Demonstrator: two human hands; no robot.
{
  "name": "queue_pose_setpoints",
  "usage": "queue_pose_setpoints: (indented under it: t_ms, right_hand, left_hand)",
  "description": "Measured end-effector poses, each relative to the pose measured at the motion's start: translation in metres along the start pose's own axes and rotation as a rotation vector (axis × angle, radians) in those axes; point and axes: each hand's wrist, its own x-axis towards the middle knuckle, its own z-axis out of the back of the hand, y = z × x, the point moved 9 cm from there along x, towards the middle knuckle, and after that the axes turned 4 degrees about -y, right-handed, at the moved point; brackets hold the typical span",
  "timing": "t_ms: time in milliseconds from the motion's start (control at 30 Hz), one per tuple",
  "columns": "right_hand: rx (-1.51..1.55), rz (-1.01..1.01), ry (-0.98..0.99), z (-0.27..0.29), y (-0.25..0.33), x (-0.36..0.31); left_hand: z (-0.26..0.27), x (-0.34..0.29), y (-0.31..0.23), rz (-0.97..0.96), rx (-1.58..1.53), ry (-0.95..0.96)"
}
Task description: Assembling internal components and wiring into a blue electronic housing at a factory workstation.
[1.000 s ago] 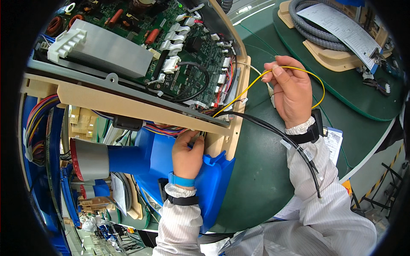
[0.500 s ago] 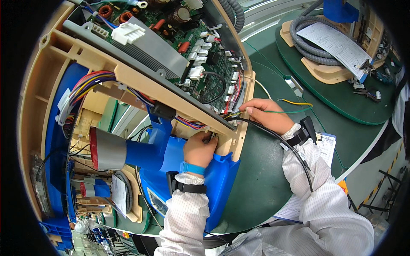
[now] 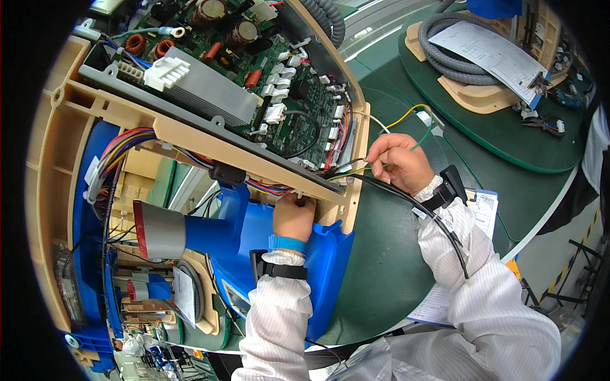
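My left hand (image 3: 294,219), with a blue band at the wrist, reaches under the lower edge of the beige housing frame (image 3: 254,157). Its fingers are curled near a bundle of coloured wires (image 3: 270,187); what they grip is hidden. Outside the frame's right end, my right hand (image 3: 405,166) pinches a thin dark wire between thumb and fingertips. A green-and-yellow wire (image 3: 406,115) runs through or behind this hand and loops up beyond it. Below, thick black cables (image 3: 406,198) leave the frame and hang over my right forearm. Above lies the green circuit board (image 3: 298,120) with white connectors.
A blue plastic body (image 3: 254,232) with a grey, red-rimmed cylinder (image 3: 159,230) sits under the frame. The round green table (image 3: 381,267) carries a clipboard with papers (image 3: 484,213). At the far right, a second green table (image 3: 540,143) holds a coiled grey hose (image 3: 445,66).
The housing shifts slightly left and up in view. My right fingers have changed their hold from the green-and-yellow wire to a dark one, and the green-and-yellow loop now stands higher. My left hand stays under the frame.
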Motion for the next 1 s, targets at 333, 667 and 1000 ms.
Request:
queue_pose_setpoints:
  t_ms: [333,667,1000]
  right_hand:
    - [-0.32,-0.04,-0.014,0.002,-0.027,-0.011]
    - [0.174,-0.154,-0.543,0.012,-0.055,-0.1]
    - [-0.988,0.348,-0.722,-0.048,0.084,-0.155]
  left_hand:
    - [-0.006,0.006,-0.005,-0.107,0.007,0.0]
    - [-0.008,0.008,-0.016,-0.006,0.02,0.091]
    - [-0.009,0.012,-0.002,0.009,0.03,0.085]
